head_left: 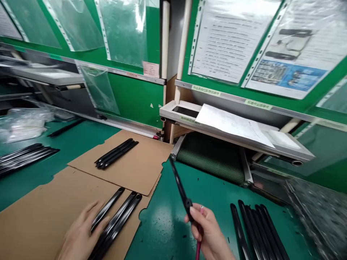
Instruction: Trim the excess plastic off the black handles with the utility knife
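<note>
Two hands are seen at the bottom of the frame. The left hand (80,234) is laid flat, fingers spread, on the black strips (115,222) at the lower left, seemingly to press them still on the near cardboard sheet (40,213); nothing is gripped by it. The right hand (210,234) is closed around a single black strip (180,187) together with a pink pen (200,231) (its tip shows by the fingers and its shaft below the palm). That strip is held tilted, its far end raised toward the middle of the frame, as if turned up for a look.

At the lower right, a row of more strips (255,227) is laid side by side on the green table (165,220), kept apart from the ones on cardboard. Further back, left of centre, a small bundle of strips (116,153) is set on a second cardboard sheet (135,166), and another batch (24,155) lies at the left edge.

Beyond, a ribbed belt (214,157) runs under a shelf with paper (233,124), and printed sheets (230,36) in plastic sleeves are hung on the green wall (135,97) at the top, placed at eye level for reading.
</note>
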Demonstrator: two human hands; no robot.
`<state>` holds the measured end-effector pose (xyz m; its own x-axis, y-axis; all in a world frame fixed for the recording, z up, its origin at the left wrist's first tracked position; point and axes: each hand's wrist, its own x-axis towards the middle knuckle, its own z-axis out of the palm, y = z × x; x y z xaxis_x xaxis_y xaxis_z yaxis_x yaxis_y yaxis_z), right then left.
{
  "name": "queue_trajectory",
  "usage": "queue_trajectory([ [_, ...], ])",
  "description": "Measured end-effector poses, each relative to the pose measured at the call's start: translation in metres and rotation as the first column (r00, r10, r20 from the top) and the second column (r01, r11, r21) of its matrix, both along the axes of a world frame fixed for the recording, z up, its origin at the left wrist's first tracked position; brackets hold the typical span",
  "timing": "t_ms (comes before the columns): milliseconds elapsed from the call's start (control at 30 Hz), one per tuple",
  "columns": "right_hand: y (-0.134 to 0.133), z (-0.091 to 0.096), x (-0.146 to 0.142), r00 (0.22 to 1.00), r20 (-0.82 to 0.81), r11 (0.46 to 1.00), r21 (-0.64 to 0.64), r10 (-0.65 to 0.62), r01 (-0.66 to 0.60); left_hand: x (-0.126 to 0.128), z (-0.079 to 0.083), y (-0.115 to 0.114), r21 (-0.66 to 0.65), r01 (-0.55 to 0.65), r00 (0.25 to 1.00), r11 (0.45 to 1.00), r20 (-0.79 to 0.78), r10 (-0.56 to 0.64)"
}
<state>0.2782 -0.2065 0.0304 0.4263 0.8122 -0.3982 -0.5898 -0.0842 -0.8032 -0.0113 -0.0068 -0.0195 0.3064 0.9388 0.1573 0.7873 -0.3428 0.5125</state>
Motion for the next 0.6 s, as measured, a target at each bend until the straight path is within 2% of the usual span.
queue_trajectory([
  [33,-0.004,0.004,-0.008,0.999,-0.021,1.0,-0.001,0.031,-0.031,0.017,0.018,-0.012,0.038,0.166,0.985,0.985,0.038,-0.168],
  [67,-0.008,0.009,-0.016,0.996,-0.046,0.997,0.005,0.073,-0.073,0.036,0.037,-0.026,0.109,0.364,0.928,0.925,0.035,-0.37],
  [100,-0.013,0.013,-0.024,0.989,-0.07,0.992,0.02,0.127,-0.126,0.054,0.056,-0.04,0.215,0.533,0.838,0.818,0.003,-0.546],
  [133,-0.018,0.019,-0.03,0.979,-0.087,0.983,0.046,0.182,-0.179,0.072,0.073,-0.055,0.243,0.701,0.701,0.671,-0.058,-0.711],
  [167,-0.025,0.024,-0.035,0.968,-0.091,0.971,0.075,0.234,-0.227,0.088,0.086,-0.07,0.267,0.807,0.563,0.526,-0.081,-0.822],
  [200,-0.032,0.029,-0.039,0.958,-0.08,0.958,0.1,0.276,-0.268,0.1,0.096,-0.083,0.29,0.848,0.481,0.444,-0.071,-0.874],
  [233,-0.04,0.034,-0.041,0.954,-0.052,0.951,0.114,0.295,-0.287,0.11,0.101,-0.094,0.302,0.869,0.427,0.393,-0.055,-0.902],
  [267,-0.05,0.038,-0.042,0.959,-0.011,0.953,0.109,0.284,-0.281,0.116,0.103,-0.104,0.311,0.873,0.401,0.376,-0.018,-0.916],
  [333,-0.07,0.045,-0.041,0.972,0.109,0.973,0.074,0.208,-0.217,0.121,0.099,-0.12,0.296,0.874,0.376,0.385,0.09,-0.922],
  [400,-0.091,0.048,-0.036,0.962,0.239,0.986,0.06,0.135,-0.153,0.123,0.093,-0.133,0.236,0.885,0.355,0.402,0.218,-0.909],
  [467,-0.112,0.051,-0.03,0.939,0.323,0.985,0.082,0.115,-0.149,0.125,0.09,-0.144,0.15,0.908,0.33,0.392,0.322,-0.887],
  [533,-0.131,0.054,-0.025,0.92,0.376,0.982,0.103,0.108,-0.157,0.131,0.091,-0.153,0.071,0.936,0.297,0.346,0.371,-0.88],
  [600,-0.15,0.057,-0.021,0.906,0.412,0.985,0.095,0.095,-0.146,0.14,0.095,-0.163,0.034,0.962,0.238,0.271,0.381,-0.893],
])
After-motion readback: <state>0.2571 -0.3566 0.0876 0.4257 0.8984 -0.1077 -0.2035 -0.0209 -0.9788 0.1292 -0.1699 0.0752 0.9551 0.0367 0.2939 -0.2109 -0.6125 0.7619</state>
